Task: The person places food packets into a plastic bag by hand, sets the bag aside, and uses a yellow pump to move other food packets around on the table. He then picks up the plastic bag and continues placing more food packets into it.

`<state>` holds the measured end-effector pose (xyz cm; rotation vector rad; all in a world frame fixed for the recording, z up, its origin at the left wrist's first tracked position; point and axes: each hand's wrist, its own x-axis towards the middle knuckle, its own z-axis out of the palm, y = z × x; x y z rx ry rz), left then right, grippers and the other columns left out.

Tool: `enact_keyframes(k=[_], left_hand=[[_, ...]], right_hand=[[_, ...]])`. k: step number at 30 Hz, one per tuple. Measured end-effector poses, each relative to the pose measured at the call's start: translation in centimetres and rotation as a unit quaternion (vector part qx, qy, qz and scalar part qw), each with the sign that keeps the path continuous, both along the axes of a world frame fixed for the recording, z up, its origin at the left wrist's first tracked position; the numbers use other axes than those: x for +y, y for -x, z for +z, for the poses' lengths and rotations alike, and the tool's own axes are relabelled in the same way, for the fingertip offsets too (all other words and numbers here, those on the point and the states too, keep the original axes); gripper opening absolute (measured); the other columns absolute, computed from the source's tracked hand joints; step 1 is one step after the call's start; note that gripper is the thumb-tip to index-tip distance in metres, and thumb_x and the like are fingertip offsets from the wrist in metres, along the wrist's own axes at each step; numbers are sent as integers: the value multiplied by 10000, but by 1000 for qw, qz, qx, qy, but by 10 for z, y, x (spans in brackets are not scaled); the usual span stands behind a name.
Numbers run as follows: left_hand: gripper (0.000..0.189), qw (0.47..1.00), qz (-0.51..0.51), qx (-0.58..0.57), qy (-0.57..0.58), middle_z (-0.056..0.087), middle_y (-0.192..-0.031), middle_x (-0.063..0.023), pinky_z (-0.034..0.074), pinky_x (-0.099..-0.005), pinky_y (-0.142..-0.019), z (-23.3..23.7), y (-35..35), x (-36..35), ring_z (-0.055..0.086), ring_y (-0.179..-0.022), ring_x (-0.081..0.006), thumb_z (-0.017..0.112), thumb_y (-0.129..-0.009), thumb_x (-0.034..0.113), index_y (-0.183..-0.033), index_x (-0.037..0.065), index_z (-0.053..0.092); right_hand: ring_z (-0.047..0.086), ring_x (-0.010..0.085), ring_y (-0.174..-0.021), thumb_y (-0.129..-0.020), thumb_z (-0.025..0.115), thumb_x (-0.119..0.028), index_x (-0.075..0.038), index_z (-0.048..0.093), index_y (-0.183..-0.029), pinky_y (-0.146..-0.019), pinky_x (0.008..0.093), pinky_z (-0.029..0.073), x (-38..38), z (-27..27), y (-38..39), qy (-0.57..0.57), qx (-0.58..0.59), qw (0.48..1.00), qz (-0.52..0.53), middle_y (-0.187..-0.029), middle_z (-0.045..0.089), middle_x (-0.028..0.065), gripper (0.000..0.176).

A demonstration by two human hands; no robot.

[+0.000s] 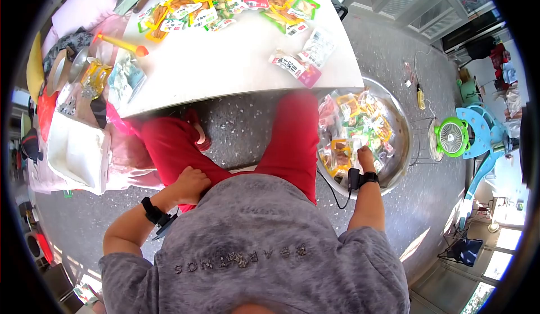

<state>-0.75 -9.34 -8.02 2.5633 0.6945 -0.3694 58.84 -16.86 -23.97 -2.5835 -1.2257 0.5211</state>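
My left hand (pixel 192 185) rests on my left thigh beside my waist, its fingers curled in and nothing seen in them. Over on the right, my right hand (pixel 365 157) reaches into a large round metal basin (pixel 400 151) full of small plastic food packets (pixel 351 124). Its fingers are closed at a pale packet, with the fingertips partly hidden. On the white table (pixel 225 66) lies a pile of colourful snack packets (pixel 214 2). A pink and white packet (pixel 296 68) and a silvery one (pixel 318 47) lie near the table's right edge.
An orange and yellow stick (pixel 121 44) lies at the table's left side. Beyond are a white foam box (pixel 76 152) and pink cloth (pixel 132 173). A green fan (pixel 451 136) and a blue chair (pixel 482 127) stand right of the basin. A cable hangs by my right wrist.
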Motion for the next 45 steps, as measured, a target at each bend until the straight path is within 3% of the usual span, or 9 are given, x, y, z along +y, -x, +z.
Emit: enact_keyframes(k=[5,7,14,20,26,29,32,41,45], left_hand=[[289,990,12,-130,-59,502,-846,-26,318,-325,-680,-10,1,-3,452,-825,-191,560,-603,251,-859,116,557],[299,997,7,-74,-32,500,-854,-27,320,-324,-682,-6,-3,-1,455,-814,-196,558,-600,235,-872,112,551],[268,997,9,-63,-31,503,-843,-23,328,-324,-674,-4,-3,-1,458,-810,-201,549,-608,224,-853,116,560],[145,999,-18,24,-22,538,-776,-22,337,-330,-639,-5,8,-11,485,-795,-192,517,-633,201,-743,138,587],[153,987,-29,156,21,554,-784,-28,318,-329,-630,5,4,-9,491,-826,-184,527,-613,222,-719,127,584],[180,999,-5,12,-40,544,-777,-31,323,-331,-628,-1,7,-5,481,-804,-189,544,-597,243,-729,122,562],[227,983,14,-162,-83,542,-784,-39,332,-328,-666,-15,5,2,472,-850,-193,554,-583,250,-764,112,547],[234,985,14,167,40,583,-741,-65,354,-350,-659,7,0,-5,556,-738,-235,540,-640,276,-824,134,565],[206,989,13,146,10,585,-698,-59,367,-361,-609,14,6,-8,556,-713,-236,535,-655,279,-797,132,564]], right_hand=[[527,389,-752,-758,453,-208,-24,531,-774,-663,438,417,52,58,-21,-46,-120,992,-18,-769,563,210,201],[534,392,-741,-783,413,-203,-24,526,-797,-654,450,422,75,60,-46,-61,-210,976,20,-770,562,223,212],[523,393,-759,-801,397,-194,-34,525,-836,-661,431,420,129,82,16,-146,-114,982,41,-787,554,227,208],[530,370,-783,-781,437,-175,-42,524,-821,-668,383,429,124,39,88,-114,10,987,113,-793,553,212,164],[544,344,-709,-775,449,-148,-38,535,-828,-623,382,429,112,61,129,-192,41,971,133,-755,562,191,149],[539,233,-664,-768,476,-98,-5,535,-850,-614,298,426,112,97,157,-290,116,944,103,-737,560,138,137],[534,239,-714,-773,479,-80,13,529,-841,-642,305,423,117,108,186,-351,157,913,135,-788,552,132,126],[510,330,-833,-647,530,-10,-11,525,-763,-756,408,404,130,129,250,-425,-29,842,330,-813,554,136,116],[513,334,-826,-634,529,-3,-13,527,-751,-753,410,407,133,128,251,-434,-36,835,337,-803,561,137,117]])
